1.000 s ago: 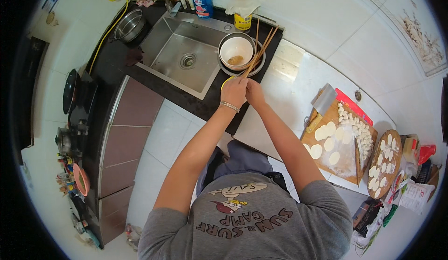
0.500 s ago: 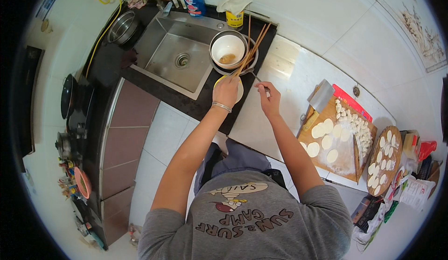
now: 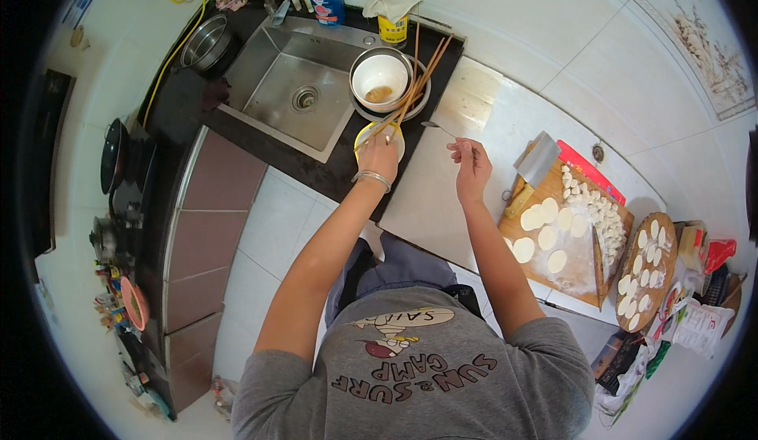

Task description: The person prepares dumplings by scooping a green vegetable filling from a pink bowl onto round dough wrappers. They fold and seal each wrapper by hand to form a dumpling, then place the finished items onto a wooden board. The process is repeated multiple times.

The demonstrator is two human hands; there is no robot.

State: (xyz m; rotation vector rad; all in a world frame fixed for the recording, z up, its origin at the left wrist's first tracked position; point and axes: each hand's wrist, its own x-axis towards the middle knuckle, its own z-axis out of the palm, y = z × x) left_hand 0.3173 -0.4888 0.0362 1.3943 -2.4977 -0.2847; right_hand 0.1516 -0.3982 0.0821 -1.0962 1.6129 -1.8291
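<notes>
Over a yellow-rimmed bowl (image 3: pixel 400 146), my left hand (image 3: pixel 378 156) is closed around the lower ends of several wooden chopsticks (image 3: pixel 416 89). Their upper parts lean across the edge of a white bowl (image 3: pixel 379 73), which has something brownish in its bottom. That bowl sits inside metal bowls (image 3: pixel 425 102). To the right, my right hand (image 3: pixel 472 164) pinches the handle end of a metal spoon (image 3: pixel 432 125). The spoon's head points left toward the bowls, above the pale counter. My left hand hides part of the yellow-rimmed bowl.
A steel sink (image 3: pixel 296 85) lies left of the bowls, with a blue bottle (image 3: pixel 326 0) and a yellow can (image 3: pixel 392 31) behind. At right, a floured board (image 3: pixel 580 262) carries dough rounds, dough pieces and a cleaver (image 3: pixel 538 160). A round board (image 3: pixel 647 262) holds more dough rounds.
My left hand has moved slightly down with the chopsticks, over the yellow-rimmed bowl. My right hand has shifted right and down, its fingers looser on the spoon.
</notes>
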